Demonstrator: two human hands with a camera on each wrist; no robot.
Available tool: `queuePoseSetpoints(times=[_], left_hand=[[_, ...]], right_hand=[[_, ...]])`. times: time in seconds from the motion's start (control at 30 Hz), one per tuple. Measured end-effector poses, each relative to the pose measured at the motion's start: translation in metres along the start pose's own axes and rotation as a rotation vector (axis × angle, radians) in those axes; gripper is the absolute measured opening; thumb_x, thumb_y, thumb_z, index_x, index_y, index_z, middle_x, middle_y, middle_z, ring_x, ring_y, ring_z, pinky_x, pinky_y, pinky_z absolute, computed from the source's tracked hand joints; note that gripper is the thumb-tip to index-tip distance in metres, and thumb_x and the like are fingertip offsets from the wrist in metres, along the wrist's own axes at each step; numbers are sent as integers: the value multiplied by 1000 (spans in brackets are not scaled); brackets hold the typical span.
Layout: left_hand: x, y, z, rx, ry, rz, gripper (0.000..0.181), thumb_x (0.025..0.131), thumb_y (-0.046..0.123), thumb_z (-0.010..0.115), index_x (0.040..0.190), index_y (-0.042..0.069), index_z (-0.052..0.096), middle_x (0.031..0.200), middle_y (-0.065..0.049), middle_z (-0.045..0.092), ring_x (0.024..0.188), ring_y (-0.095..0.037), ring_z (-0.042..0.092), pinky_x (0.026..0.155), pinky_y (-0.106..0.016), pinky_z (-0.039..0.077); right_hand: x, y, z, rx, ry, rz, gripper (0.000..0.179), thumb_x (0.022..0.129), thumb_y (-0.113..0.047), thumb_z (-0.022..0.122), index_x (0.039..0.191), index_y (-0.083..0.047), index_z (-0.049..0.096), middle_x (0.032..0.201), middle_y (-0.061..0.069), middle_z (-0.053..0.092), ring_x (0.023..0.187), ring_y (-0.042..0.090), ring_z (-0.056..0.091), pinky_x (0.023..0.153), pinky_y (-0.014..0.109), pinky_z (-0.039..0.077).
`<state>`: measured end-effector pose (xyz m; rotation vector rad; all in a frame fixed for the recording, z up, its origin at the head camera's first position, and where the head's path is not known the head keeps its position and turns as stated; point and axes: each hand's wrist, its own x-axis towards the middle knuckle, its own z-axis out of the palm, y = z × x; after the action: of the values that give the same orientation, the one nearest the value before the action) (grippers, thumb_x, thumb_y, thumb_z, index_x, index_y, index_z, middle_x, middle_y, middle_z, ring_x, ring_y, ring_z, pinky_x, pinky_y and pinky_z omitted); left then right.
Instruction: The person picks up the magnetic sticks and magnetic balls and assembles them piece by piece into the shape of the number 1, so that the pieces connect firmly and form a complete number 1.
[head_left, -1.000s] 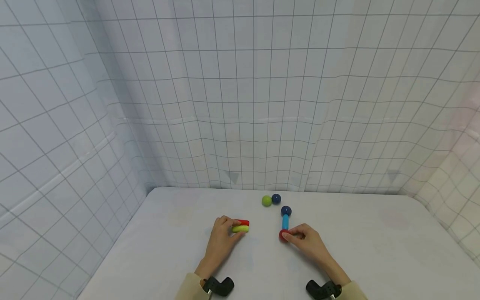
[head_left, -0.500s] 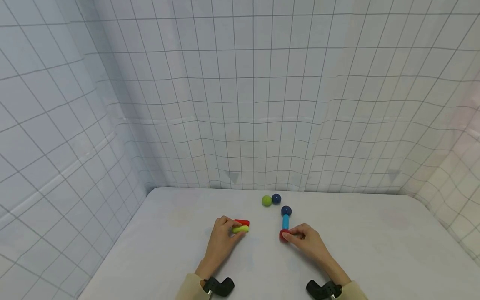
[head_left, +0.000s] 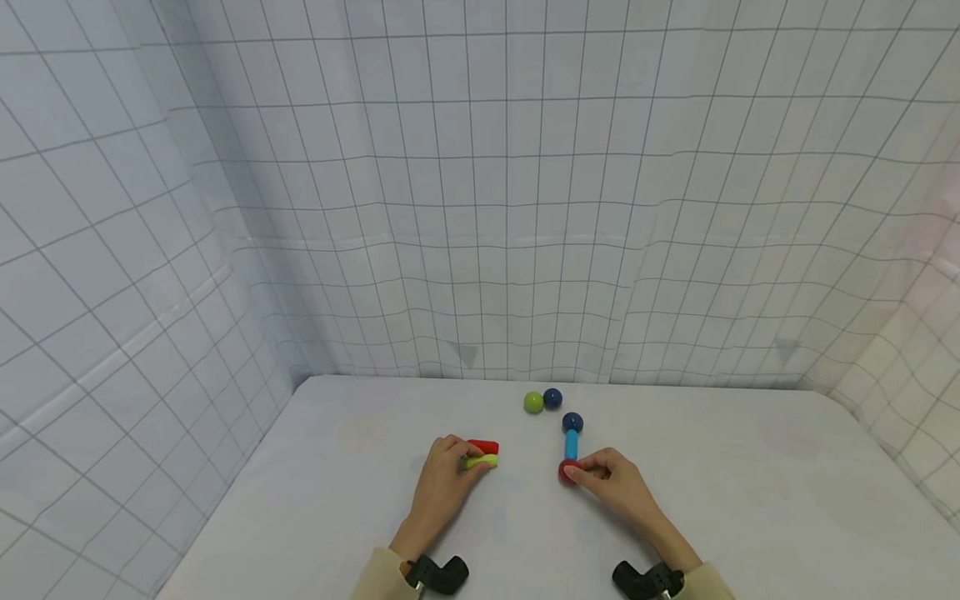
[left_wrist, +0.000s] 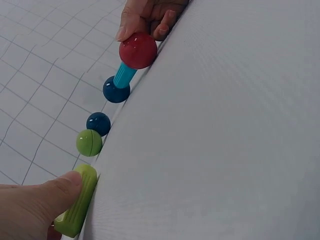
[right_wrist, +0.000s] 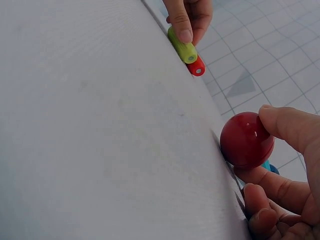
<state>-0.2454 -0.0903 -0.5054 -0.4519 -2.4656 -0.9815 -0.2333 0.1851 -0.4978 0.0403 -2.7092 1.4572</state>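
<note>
On the left of the white table [head_left: 720, 467], the left hand [head_left: 444, 473] holds the green rod [left_wrist: 82, 202] narrowly between thumb and fingers, with the red rod [head_left: 484, 447] lying alongside on its far side. Farther back, toward the middle, sit the green ball [head_left: 533, 402] and, just right of it, a navy ball [head_left: 552, 398]. Next comes the blue rod [head_left: 572, 445], a second navy ball [head_left: 572, 422] at its far end and the red ball [right_wrist: 245, 141] at its near end, pinched between thumb and fingers of the right hand [head_left: 617, 483].
</note>
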Motion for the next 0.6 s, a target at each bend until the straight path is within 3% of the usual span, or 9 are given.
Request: queuePoseSetpoints(times=[0.4,0.6], left_hand=[[1,1,0,-20,-35,6,17,77,22,79,85,13,66,83,6,59,78,-11,50,67,-29,44],[2,5,-2,-27,-101,-1,16,79,20,77,88,11,67,84,5,60,77,-10,52,67,-28,44]], right_hand=[[-1,0,-1,8,2,-1,22,81,-31,76,82,-10,72,77,-2,51,67,13,45,56,24,35],[0,2,0,38,3,3,21,80,-29,77,84,-9,71,77,-1,52,66,13,46,55,24,36]])
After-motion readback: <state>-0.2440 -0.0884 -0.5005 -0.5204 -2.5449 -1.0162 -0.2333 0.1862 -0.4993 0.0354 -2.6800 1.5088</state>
